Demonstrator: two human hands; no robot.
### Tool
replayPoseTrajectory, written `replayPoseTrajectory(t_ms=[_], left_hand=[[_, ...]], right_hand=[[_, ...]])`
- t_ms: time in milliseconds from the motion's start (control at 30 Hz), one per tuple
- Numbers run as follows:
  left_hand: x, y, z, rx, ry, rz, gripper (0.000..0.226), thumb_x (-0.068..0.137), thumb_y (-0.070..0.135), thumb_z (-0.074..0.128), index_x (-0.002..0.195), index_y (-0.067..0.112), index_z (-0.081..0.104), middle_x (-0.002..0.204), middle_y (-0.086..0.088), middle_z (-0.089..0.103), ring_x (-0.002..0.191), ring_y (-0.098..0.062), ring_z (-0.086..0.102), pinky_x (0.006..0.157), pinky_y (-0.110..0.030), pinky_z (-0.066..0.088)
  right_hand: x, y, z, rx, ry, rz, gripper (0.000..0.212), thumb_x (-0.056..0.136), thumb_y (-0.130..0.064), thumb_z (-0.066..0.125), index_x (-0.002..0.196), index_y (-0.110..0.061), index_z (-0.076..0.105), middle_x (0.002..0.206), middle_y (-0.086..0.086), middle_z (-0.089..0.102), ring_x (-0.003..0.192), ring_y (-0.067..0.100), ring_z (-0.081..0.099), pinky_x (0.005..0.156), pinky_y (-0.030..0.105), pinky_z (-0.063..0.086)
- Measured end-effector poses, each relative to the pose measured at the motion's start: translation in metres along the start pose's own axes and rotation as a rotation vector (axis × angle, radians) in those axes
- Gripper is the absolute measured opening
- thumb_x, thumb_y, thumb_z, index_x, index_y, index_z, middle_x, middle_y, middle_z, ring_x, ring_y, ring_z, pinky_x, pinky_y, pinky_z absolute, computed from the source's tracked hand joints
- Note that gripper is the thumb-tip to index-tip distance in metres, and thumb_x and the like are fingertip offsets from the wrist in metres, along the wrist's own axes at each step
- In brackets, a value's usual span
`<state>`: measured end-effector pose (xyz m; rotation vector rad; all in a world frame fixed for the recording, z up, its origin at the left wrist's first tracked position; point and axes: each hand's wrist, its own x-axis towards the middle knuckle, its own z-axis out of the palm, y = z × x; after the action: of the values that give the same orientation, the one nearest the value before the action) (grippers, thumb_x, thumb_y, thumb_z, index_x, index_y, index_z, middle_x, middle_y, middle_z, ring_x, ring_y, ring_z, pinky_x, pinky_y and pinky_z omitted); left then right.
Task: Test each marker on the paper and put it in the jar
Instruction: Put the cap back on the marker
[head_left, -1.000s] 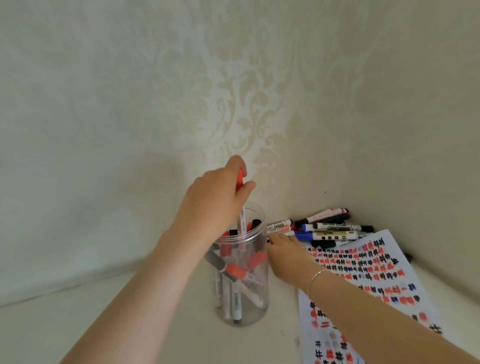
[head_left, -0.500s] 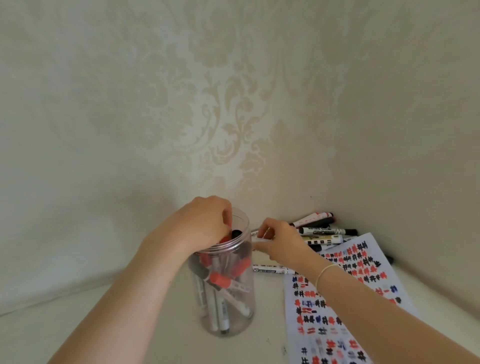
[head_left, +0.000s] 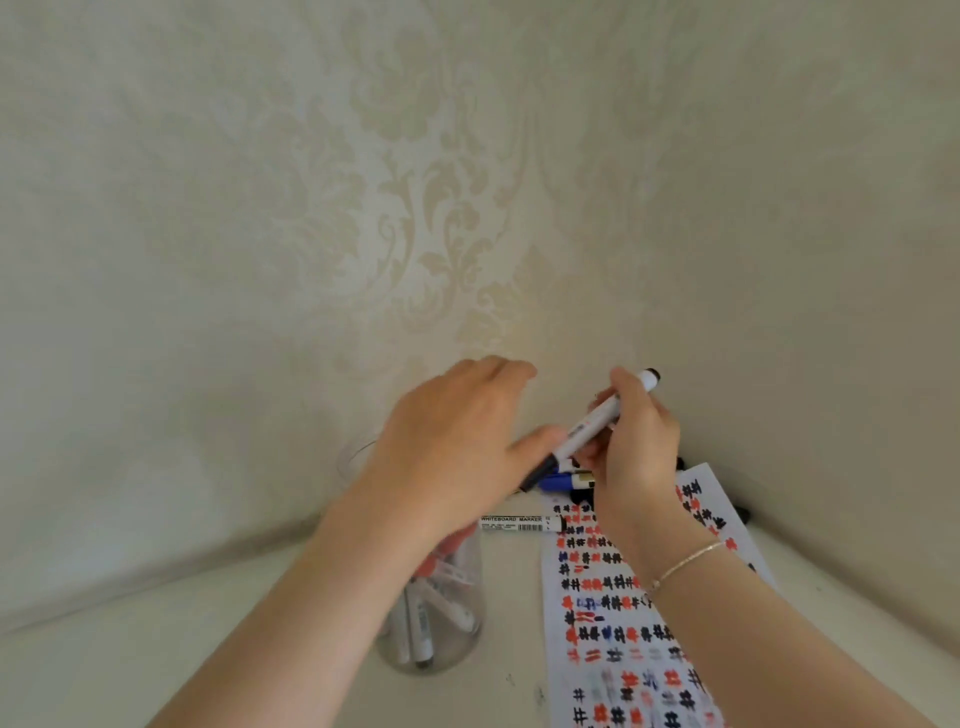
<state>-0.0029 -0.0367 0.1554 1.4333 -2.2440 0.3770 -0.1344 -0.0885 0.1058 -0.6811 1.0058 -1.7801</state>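
My right hand (head_left: 636, 452) is shut on a white black-capped marker (head_left: 595, 422), held slanted above the table, cap end down-left. My left hand (head_left: 457, 447) hovers over the clear jar (head_left: 441, 631) with fingers spread, holding nothing; its thumb lies just above the marker's cap. The jar stands upright with several red and black markers in it, its mouth hidden by my left hand. The paper (head_left: 654, 618), covered in red, black and blue test marks, lies right of the jar under my right forearm.
One whiteboard marker (head_left: 519, 523) lies flat between jar and paper. A blue marker (head_left: 561, 482) and other loose markers sit in the wall corner, mostly hidden by my right hand. Patterned walls close in behind and on the right.
My left hand let the red marker drop into the jar, lifted out and moved right. My right hand picked a black marker from the pile and raised it.
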Motion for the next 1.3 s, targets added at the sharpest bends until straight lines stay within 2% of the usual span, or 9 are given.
replayPoseTrajectory(t_ms=[167,333,433,567,700,867,1067,1167,1300], left_hand=[[-0.01,0.022,0.021,0.031,-0.1,0.099,0.057,0.094,0.06,0.019,0.115,0.022,0.056,0.106,0.006,0.063,0.091,-0.014,0.06,0.076,-0.03,0.048],[-0.024,0.033,0.042,-0.358,-0.298,0.035,0.041,0.098,0.054,0.028,0.09,0.023,0.053,0.071,0.005,0.058,0.053,-0.008,0.049,0.051,-0.026,0.038],[-0.029,0.028,0.051,-0.553,-0.317,-0.017,0.033,0.098,0.05,0.032,0.096,0.026,0.054,0.075,0.009,0.06,0.059,-0.007,0.052,0.06,-0.031,0.045],[-0.033,0.026,0.053,-0.686,-0.293,-0.046,0.018,0.098,0.041,0.043,0.092,0.038,0.06,0.066,0.03,0.061,0.068,0.015,0.058,0.063,-0.007,0.041],[-0.041,0.03,0.055,-0.834,-0.367,-0.083,0.024,0.098,0.042,0.039,0.085,0.034,0.058,0.06,0.033,0.059,0.053,0.0,0.059,0.065,-0.011,0.048],[-0.037,0.028,0.056,-1.103,-0.443,-0.12,0.029,0.098,0.037,0.045,0.093,0.016,0.064,0.068,0.015,0.063,0.059,-0.01,0.06,0.081,-0.047,0.056],[-0.057,0.016,0.05,-1.405,-0.597,-0.135,0.047,0.094,0.047,0.043,0.061,0.014,0.047,0.05,-0.001,0.05,0.086,-0.028,0.071,0.094,-0.031,0.049],[-0.068,0.008,0.056,-1.113,-0.524,-0.191,0.046,0.088,0.05,0.04,0.066,0.01,0.046,0.057,0.0,0.058,0.081,-0.015,0.072,0.082,-0.017,0.05],[-0.069,0.015,0.075,-0.646,-0.577,-0.194,0.04,0.09,0.055,0.045,0.08,0.016,0.048,0.062,0.004,0.062,0.054,0.001,0.059,0.064,-0.022,0.052]], right_hand=[[-0.014,-0.01,-0.008,0.077,0.056,0.028,0.032,0.094,-0.031,0.048,0.068,-0.013,0.043,0.046,-0.001,0.049,0.045,0.016,0.04,0.047,0.027,0.035],[-0.023,-0.005,-0.025,0.061,0.04,0.096,0.027,0.088,-0.026,0.063,0.071,-0.012,0.048,0.047,-0.004,0.051,0.045,0.01,0.046,0.051,0.028,0.043],[-0.025,-0.002,-0.037,0.129,-0.289,0.288,0.026,0.08,-0.013,0.069,0.065,-0.014,0.048,0.052,-0.003,0.046,0.044,0.009,0.039,0.046,0.023,0.035],[-0.028,0.0,-0.05,-0.097,-0.624,0.405,0.025,0.08,-0.009,0.069,0.063,-0.013,0.051,0.057,0.0,0.039,0.045,0.007,0.031,0.039,0.016,0.027],[-0.024,-0.007,-0.055,-0.251,-0.699,0.397,0.028,0.086,-0.008,0.062,0.058,-0.012,0.056,0.055,0.002,0.044,0.044,0.01,0.037,0.042,0.018,0.033],[-0.024,-0.014,-0.058,-0.263,-0.742,0.415,0.031,0.088,-0.007,0.055,0.057,-0.01,0.058,0.05,0.003,0.045,0.039,0.01,0.041,0.039,0.019,0.036],[-0.002,-0.032,-0.077,0.045,-0.582,0.36,0.019,0.076,-0.003,0.06,0.058,-0.006,0.054,0.054,0.002,0.044,0.037,0.008,0.035,0.035,0.015,0.031],[0.01,-0.044,-0.094,0.029,-0.464,0.284,0.02,0.078,-0.004,0.059,0.058,-0.006,0.055,0.059,0.003,0.039,0.039,0.008,0.032,0.035,0.013,0.029],[-0.001,-0.028,-0.092,-0.129,-0.432,0.272,0.023,0.089,-0.006,0.058,0.067,-0.006,0.064,0.06,0.006,0.057,0.044,0.012,0.049,0.041,0.017,0.045]])
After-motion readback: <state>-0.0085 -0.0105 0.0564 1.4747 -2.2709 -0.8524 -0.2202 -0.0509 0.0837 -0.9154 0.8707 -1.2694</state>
